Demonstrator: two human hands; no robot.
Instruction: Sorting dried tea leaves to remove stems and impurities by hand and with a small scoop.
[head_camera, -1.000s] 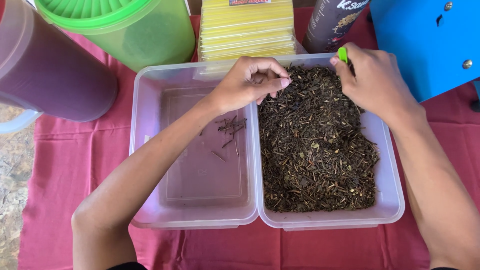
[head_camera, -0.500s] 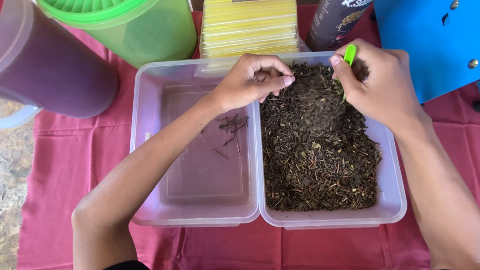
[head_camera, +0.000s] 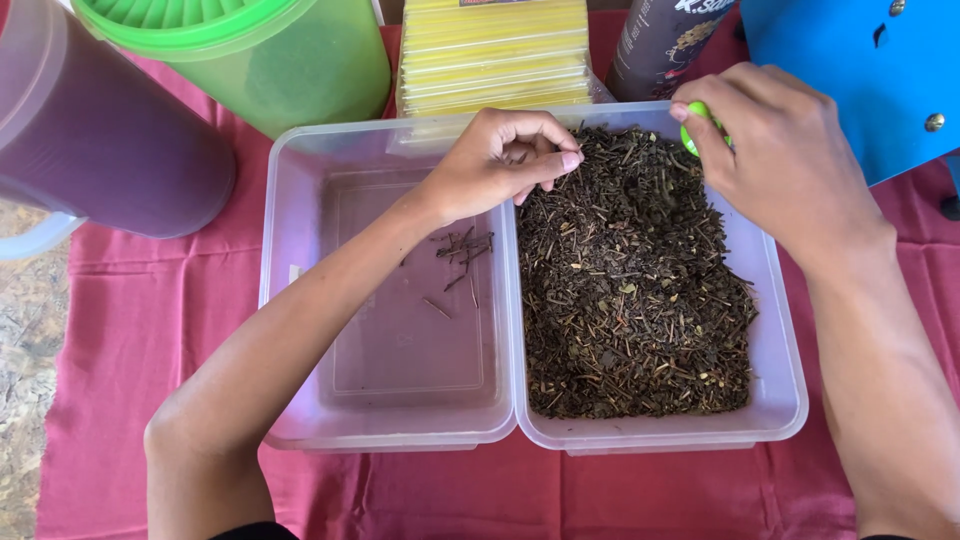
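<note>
Sorting in progress: left hand pinches a twig over the clear plastic tub of dark dried leaves; right hand grips a small green tool. Next move likely calls for release into the near-empty left tub.

A small stall or home food-packing spot: a tabletop under a red cloth, two clear plastic tubs, dried leaves, coloured pitchers, stacked yellow packets far behind.
</note>
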